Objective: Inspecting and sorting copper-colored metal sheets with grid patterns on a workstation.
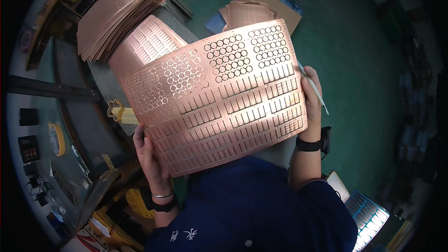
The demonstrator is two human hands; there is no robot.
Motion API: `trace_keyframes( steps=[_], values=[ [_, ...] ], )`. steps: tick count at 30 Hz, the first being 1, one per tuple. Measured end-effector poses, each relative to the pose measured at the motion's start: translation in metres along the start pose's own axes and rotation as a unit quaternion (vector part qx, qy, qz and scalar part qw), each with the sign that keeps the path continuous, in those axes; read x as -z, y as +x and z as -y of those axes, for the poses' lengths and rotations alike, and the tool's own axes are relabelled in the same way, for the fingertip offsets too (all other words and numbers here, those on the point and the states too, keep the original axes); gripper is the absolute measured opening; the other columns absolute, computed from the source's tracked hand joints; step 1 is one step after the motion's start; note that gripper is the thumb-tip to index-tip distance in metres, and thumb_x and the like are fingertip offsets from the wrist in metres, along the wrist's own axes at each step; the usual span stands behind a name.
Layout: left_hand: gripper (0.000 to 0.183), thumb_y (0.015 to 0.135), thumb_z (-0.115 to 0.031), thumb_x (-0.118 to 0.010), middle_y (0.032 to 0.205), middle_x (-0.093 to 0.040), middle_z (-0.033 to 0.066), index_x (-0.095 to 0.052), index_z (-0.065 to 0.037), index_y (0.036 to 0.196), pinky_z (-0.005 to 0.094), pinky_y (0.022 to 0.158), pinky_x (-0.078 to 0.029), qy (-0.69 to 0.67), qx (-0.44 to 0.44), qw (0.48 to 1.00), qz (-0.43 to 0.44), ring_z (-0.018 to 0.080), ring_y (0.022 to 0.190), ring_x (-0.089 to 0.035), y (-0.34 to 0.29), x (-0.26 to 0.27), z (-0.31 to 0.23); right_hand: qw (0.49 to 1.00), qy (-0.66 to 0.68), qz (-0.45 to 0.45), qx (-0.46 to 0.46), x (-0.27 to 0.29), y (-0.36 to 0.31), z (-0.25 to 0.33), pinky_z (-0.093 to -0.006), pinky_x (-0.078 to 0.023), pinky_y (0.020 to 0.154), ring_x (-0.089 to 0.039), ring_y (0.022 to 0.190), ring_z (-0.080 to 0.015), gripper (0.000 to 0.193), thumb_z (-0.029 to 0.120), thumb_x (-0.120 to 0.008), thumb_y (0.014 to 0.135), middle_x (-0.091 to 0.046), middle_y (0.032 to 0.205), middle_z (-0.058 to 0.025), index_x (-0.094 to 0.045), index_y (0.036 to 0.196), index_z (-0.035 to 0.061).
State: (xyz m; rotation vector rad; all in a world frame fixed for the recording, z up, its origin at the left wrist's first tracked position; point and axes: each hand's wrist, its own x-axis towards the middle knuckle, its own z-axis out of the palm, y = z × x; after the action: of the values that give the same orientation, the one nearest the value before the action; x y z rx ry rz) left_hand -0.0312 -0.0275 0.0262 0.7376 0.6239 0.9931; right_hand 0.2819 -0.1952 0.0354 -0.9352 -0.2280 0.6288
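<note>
— Background?
— Green floor (364, 121), right side; grey speckled surface (103, 83), left.
— Largest item held?
— Copper sheet (217, 98), one, raised and tilted in front of a dark blue shirt (242, 200); ring rows toward the top, slot rows below.
— Further stock?
— Sheet pile (119, 18), copper-coloured, upper left, on the surface.
— Grips?
— Left grip (149, 156): pinching the copper sheet at its lower left edge. Right grip (311, 86): pinching its right edge.
— Smallest?
— Pale pen-like tool (319, 95), one, slanting beside the right grip.
</note>
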Motion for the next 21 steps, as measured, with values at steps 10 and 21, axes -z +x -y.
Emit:
trace_keyframes(
  steps=[10,21],
  values=[
    [0.032,0.092,-0.008,-0.046,0.126,-0.048,0.0114,-0.042,-0.003,0.124,0.0336,0.099,-0.038,0.058,-0.052,0.997,-0.025,0.0195,0.115,-0.048,-0.006,-0.004,0.001,0.998,-0.063,0.029,0.010,0.026,0.008,-0.002,-0.0212,-0.050,0.073,-0.060,0.081,-0.0111,0.020,0.005,-0.058,0.086,-0.062,0.093,-0.0090,-0.053,0.105,0.0005],
    [0.031,0.092,-0.007,-0.047,0.124,-0.051,0.0102,-0.045,-0.004,0.123,0.0321,0.096,-0.040,0.100,-0.083,0.991,-0.020,0.0175,0.111,-0.051,-0.008,-0.004,0.001,0.994,-0.103,0.027,0.019,0.021,0.012,-0.009,-0.0176,-0.049,0.068,-0.058,0.076,-0.0060,0.016,0.005,-0.058,0.086,-0.061,0.087,-0.0023,-0.056,0.102,0.0039]
  ],
)
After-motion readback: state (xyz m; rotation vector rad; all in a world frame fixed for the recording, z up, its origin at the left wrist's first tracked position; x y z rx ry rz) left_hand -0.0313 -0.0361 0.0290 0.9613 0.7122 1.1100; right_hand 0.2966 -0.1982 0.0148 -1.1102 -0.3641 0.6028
